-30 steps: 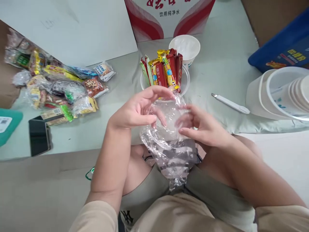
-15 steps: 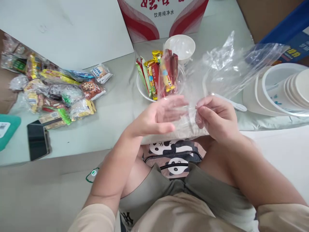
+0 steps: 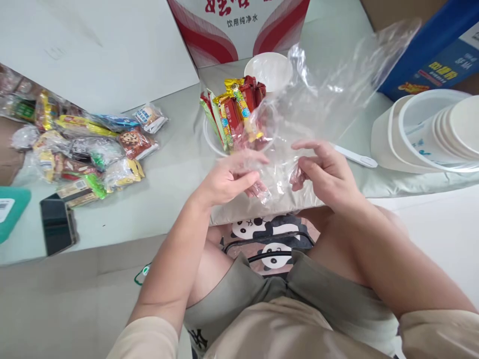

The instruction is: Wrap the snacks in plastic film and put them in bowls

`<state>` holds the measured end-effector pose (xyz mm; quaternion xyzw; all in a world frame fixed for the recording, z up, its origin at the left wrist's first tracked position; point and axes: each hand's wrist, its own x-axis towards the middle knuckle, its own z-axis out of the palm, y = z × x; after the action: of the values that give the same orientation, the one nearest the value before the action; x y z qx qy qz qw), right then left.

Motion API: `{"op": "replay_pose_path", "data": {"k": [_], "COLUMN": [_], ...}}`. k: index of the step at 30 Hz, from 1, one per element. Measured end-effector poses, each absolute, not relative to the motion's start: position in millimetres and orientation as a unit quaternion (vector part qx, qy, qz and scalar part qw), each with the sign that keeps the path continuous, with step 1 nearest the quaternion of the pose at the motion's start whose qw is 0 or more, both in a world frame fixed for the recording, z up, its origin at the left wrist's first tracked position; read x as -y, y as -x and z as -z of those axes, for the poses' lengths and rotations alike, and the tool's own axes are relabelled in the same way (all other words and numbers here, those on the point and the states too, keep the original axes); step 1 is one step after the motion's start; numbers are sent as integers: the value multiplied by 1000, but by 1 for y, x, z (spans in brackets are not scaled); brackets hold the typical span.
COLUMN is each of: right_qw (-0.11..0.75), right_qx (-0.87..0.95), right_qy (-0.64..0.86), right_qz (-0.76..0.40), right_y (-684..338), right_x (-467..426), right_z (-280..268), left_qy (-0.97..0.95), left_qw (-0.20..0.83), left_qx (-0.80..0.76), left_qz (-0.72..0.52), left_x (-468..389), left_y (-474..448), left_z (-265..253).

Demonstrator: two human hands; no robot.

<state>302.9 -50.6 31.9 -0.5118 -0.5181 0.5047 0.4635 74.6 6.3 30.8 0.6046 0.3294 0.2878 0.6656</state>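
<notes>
A clear plastic bag [image 3: 333, 94] stretches between my hands and spreads up to the right. My left hand [image 3: 234, 177] has its fingers closed on the bag's near left edge, with a crumpled bit of film poking out below. On the other side, my right hand [image 3: 324, 172] pinches the bag between thumb and bent fingers while the index finger reaches forward. Just beyond my left hand stands a round bowl [image 3: 211, 142] of wrapped snack bars [image 3: 234, 112], partly seen through the film. Behind it is a white paper cup or bowl [image 3: 267, 67].
A pile of wrapped snacks [image 3: 86, 144] lies at left, near a phone [image 3: 58, 224] and a green object [image 3: 13, 212]. White tubs [image 3: 392, 132] with stacked paper cups [image 3: 445, 129] stand right, beside a white-handled utensil [image 3: 357, 157]. Boxes [image 3: 243, 35] line the back.
My left hand has gone from open fingers to gripping the bag's edge. The bag has opened out more, its far end swinging up. The view has shifted slightly.
</notes>
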Motion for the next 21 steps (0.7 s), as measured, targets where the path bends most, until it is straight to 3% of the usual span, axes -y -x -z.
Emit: {"op": "replay_pose_path", "data": {"k": [6, 11, 17, 21], "right_qw": [455, 481, 512, 479], "right_qx": [539, 489, 372, 393], "right_qy": [401, 469, 481, 497], "right_qz": [-585, -557, -606, -608], "right_y": [-314, -309, -298, -297], "right_x": [43, 36, 30, 38], "right_z": [-25, -23, -16, -10], "left_qy": [-610, -611, -581, -613], "left_qw": [627, 583, 576, 557], "left_qx": [-326, -348, -362, -380], "left_qz": [-359, -408, -447, -412], "left_x": [-9, -11, -14, -8], "left_y": [-71, -64, -63, -65], "left_z": [-31, -24, -25, -31]}}
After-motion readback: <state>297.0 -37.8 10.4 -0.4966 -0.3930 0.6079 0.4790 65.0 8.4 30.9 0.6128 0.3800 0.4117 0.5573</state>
